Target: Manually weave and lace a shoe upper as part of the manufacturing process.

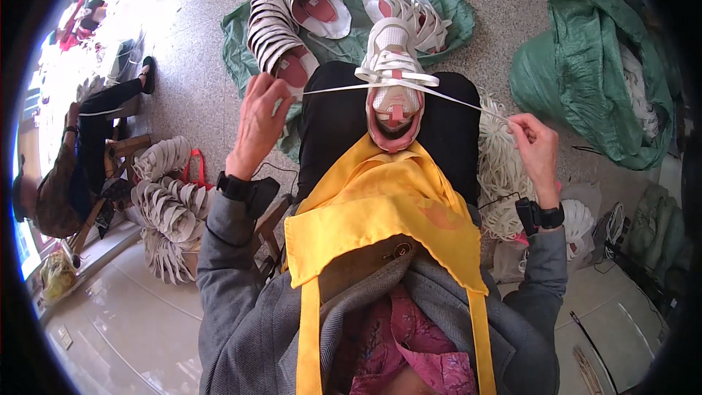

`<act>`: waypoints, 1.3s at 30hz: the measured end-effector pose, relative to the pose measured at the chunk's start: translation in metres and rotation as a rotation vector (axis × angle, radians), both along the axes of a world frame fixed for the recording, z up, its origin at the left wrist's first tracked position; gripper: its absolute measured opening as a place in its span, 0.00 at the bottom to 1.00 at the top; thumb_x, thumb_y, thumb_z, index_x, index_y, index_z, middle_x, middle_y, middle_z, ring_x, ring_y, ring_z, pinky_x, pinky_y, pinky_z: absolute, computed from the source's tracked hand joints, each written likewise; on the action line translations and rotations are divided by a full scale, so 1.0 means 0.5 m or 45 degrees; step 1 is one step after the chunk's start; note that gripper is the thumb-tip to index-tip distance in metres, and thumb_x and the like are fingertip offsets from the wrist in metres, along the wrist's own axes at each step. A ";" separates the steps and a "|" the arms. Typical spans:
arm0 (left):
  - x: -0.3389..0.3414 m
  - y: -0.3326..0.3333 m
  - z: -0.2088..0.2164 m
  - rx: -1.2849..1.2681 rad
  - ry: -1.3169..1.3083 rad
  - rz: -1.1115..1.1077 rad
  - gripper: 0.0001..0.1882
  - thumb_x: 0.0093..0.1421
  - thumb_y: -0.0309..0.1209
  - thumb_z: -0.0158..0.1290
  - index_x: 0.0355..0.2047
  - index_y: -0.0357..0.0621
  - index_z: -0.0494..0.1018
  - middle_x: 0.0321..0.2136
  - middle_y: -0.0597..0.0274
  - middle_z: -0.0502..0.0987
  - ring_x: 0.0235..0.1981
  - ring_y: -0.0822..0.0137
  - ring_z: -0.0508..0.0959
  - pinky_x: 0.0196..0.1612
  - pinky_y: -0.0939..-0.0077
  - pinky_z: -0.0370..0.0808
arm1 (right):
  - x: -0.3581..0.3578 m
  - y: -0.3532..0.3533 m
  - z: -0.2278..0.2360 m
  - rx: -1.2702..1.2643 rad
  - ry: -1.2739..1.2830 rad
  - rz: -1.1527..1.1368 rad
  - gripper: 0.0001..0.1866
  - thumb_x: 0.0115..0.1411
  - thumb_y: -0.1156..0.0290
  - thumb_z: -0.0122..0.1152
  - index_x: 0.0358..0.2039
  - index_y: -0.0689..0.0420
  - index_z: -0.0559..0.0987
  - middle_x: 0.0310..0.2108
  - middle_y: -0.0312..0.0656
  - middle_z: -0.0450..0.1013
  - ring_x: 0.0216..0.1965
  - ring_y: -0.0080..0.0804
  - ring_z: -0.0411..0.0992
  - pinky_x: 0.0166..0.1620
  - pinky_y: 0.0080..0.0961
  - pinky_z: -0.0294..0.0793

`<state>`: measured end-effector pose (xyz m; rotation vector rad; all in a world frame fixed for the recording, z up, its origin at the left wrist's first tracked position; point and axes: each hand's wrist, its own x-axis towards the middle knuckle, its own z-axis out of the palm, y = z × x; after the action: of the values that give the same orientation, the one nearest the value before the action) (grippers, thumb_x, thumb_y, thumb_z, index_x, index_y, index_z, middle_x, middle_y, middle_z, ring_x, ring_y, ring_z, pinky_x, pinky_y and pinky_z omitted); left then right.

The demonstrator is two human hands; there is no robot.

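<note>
A white and pink sneaker (395, 106) rests between my knees, its toe pointing away from me and its heel against my yellow apron (380, 227). White shoelaces (398, 77) cross over its tongue with a loop on each side. My left hand (257, 124) pinches one lace end, out to the left of the shoe. Out to the right, my right hand (537, 150) pinches the other end. Both lace ends are stretched nearly straight from the knot.
Stacked shoe uppers (274, 25) lie on a green sheet (241, 44) ahead. A green sack (585, 73) stands at the right, near a heap of white laces (501, 161). More uppers (172, 205) are piled at the left, where another person (55, 183) sits.
</note>
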<state>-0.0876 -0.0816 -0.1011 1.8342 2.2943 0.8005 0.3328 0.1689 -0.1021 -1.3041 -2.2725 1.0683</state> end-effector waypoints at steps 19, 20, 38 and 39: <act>-0.053 -0.046 0.070 -0.297 -0.253 0.018 0.05 0.61 0.22 0.56 0.32 0.34 0.70 0.26 0.53 0.72 0.27 0.56 0.73 0.33 0.65 0.70 | 0.033 0.038 -0.034 -0.106 -0.298 0.175 0.08 0.62 0.72 0.64 0.33 0.65 0.80 0.24 0.42 0.79 0.26 0.26 0.79 0.29 0.26 0.76; -0.047 -0.030 0.086 -0.330 -0.289 -0.015 0.05 0.60 0.22 0.56 0.32 0.34 0.70 0.25 0.52 0.72 0.27 0.52 0.74 0.33 0.63 0.70 | 0.024 0.043 -0.035 -0.100 -0.281 0.227 0.08 0.62 0.72 0.63 0.32 0.65 0.80 0.23 0.42 0.79 0.26 0.26 0.79 0.29 0.26 0.75; 0.101 0.087 0.055 -0.411 -1.119 -0.064 0.05 0.68 0.25 0.55 0.33 0.41 0.72 0.25 0.71 0.74 0.27 0.82 0.75 0.30 0.86 0.71 | -0.194 -0.060 -0.024 -0.854 0.511 0.173 0.06 0.65 0.76 0.63 0.39 0.65 0.81 0.35 0.40 0.81 0.34 0.24 0.81 0.39 0.20 0.83; 0.105 0.090 0.054 -0.404 -1.117 -0.062 0.05 0.68 0.25 0.55 0.33 0.41 0.71 0.25 0.71 0.75 0.27 0.82 0.75 0.30 0.85 0.72 | -0.202 -0.062 -0.035 -0.756 0.491 0.176 0.05 0.65 0.77 0.63 0.39 0.66 0.81 0.35 0.40 0.81 0.34 0.24 0.81 0.39 0.20 0.83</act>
<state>-0.0352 -0.0366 -0.0740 1.0744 1.6675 0.9172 0.2317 0.1377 -0.1195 -1.0042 -1.8380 1.9549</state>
